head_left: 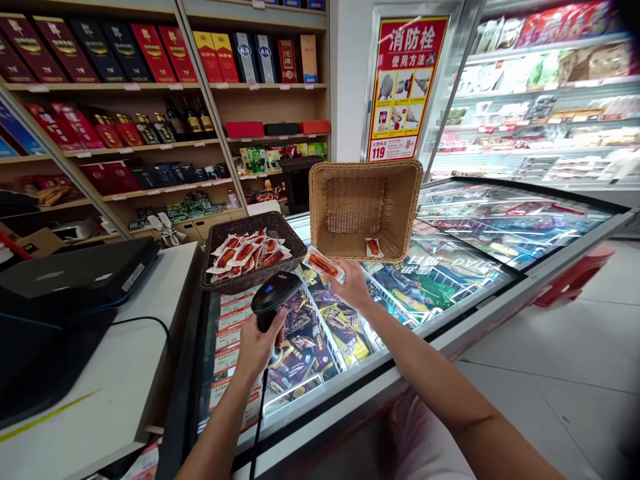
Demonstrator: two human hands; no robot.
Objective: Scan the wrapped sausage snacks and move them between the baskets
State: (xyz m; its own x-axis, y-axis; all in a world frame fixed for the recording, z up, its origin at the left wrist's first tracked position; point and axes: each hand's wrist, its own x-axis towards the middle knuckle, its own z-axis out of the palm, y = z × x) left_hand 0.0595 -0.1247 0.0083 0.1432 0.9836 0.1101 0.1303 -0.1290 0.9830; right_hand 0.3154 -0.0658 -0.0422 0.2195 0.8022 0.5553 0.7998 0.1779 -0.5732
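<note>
Pinches one end of a wrapped sausage packet (323,262) in the right hand (351,285), with thumb and fingers clamped on it. Grips a black scanner (274,293) by the handle in the left hand (260,343), with fingers wrapped around. Holds the packet just beyond the scanner's head, above the glass-topped freezer (495,311) and near the lower left corner of a tan wicker basket (357,203). Slants, along the packet's long axis, from the fingers at near right to the free end at far left, pointing toward a dark wicker basket (233,283) heaped with similar packets (245,253). Shows a single packet (373,247) inside the tan basket, low and toward the right. Leaves a narrow strip of glass between the two baskets, and a wider stretch from the tan basket to the freezer's near edge, running slantwise beneath the right forearm. Trails a cable (261,413) from the scanner toward that edge. Adjoins, at left, a white counter (135,340) bearing a black machine (75,273); gives way, at right, to tiled floor (555,373). Backs onto wooden shelves (280,110) of boxes, a red poster (406,87) and bright chilled shelves (545,107).
</note>
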